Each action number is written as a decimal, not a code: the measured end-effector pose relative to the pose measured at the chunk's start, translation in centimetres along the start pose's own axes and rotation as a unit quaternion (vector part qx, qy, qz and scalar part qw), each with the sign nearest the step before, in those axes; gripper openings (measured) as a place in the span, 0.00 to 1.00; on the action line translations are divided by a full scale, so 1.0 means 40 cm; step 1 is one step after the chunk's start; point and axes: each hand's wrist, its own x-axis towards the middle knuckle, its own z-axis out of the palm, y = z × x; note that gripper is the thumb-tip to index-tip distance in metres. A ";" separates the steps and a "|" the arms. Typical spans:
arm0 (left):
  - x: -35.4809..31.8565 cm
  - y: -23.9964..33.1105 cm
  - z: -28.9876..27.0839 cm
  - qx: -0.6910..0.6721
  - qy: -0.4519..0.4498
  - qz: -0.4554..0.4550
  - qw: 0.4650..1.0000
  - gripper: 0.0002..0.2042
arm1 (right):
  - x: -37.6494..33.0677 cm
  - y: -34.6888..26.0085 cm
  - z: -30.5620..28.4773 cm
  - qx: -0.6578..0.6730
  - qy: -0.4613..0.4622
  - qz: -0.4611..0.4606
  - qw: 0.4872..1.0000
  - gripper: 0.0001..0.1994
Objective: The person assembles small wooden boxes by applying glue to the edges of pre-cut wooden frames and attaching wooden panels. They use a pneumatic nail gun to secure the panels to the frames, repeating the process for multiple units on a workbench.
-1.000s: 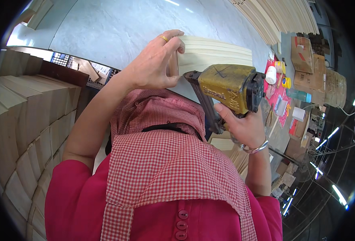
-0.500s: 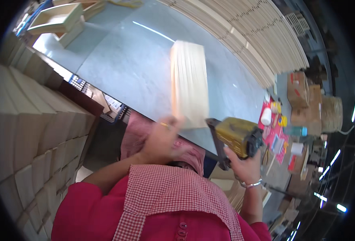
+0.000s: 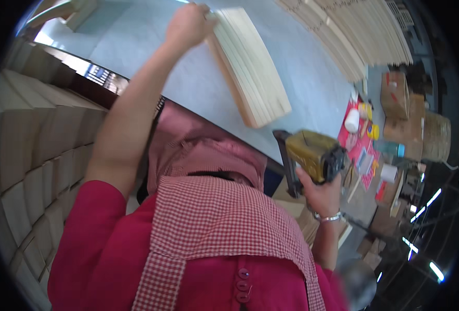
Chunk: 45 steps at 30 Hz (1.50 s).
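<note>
Pale wood slat bundle [image 3: 250, 67] lies on grey surface [image 3: 151, 46], left hand [image 3: 188, 23] gripping its far end; right hand [image 3: 320, 194] clamped on yellow nail gun [image 3: 312, 155], off the wood; nailing prob not begun

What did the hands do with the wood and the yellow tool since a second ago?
The left hand pushed the bundle of wooden slats away across the grey table, arm stretched out, and still grips its far end. The right hand still holds the yellow nail gun at the table edge, slightly lower. The stacked wooden pieces on the left stayed.
</note>
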 end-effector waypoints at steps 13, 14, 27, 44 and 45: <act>-0.026 -0.011 0.061 -0.047 0.175 0.110 0.977 0.17 | -0.010 0.025 0.075 0.043 0.009 -0.036 0.998 0.16; -0.030 -0.011 0.065 -0.049 0.176 0.104 0.978 0.17 | -0.010 0.026 0.075 0.048 0.010 -0.030 0.998 0.16; -0.074 0.042 0.072 0.001 0.188 0.036 0.982 0.17 | 0.055 -0.031 -0.043 0.009 -0.041 -0.018 0.999 0.17; -0.077 0.040 0.067 0.012 0.187 0.045 0.981 0.18 | 0.194 -0.084 -0.106 -0.110 -0.152 -0.041 0.981 0.22; -0.078 0.040 0.066 0.010 0.185 0.045 0.982 0.18 | 0.201 -0.079 -0.107 -0.105 -0.157 -0.039 0.981 0.22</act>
